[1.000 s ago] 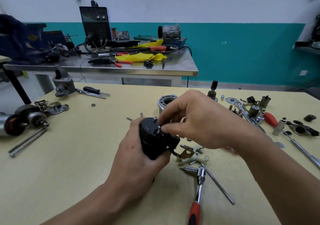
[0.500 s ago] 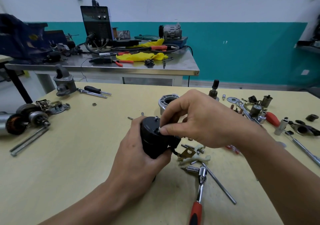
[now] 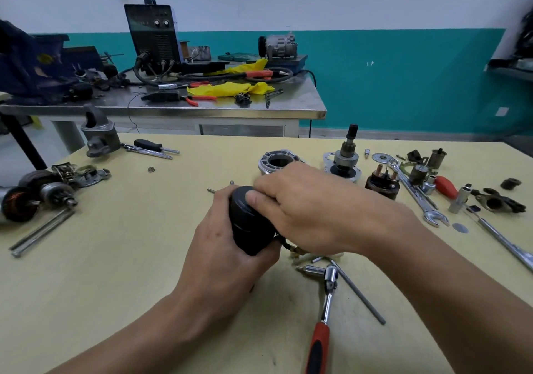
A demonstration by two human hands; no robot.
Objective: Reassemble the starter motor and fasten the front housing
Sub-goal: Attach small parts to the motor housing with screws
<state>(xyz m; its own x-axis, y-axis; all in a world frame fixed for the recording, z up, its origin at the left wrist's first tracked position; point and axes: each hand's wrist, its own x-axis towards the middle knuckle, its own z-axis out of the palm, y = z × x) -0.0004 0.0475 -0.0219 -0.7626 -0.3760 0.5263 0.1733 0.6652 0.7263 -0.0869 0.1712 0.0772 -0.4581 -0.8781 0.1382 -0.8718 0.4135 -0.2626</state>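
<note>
black cylindrical starter motor body (image 3: 251, 223) sits between both hands over the pale yellow wooden table (image 3: 115, 287). the left hand (image 3: 219, 258) wraps the body from below, fingers and thumb clamped round its barrel. the right hand (image 3: 317, 212) covers its far side, thumb on the end cap, fingers curled together; their tips are hidden, so it probably grips. just behind the body lies a grey cast-metal front housing (image 3: 278, 161); to the body's lower right, a red-handled chrome ratchet (image 3: 323, 316).

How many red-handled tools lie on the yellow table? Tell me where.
2. A ratchet lies below the right hand; a red handle sits far right beside the spanner. Hands may hide more.
</note>
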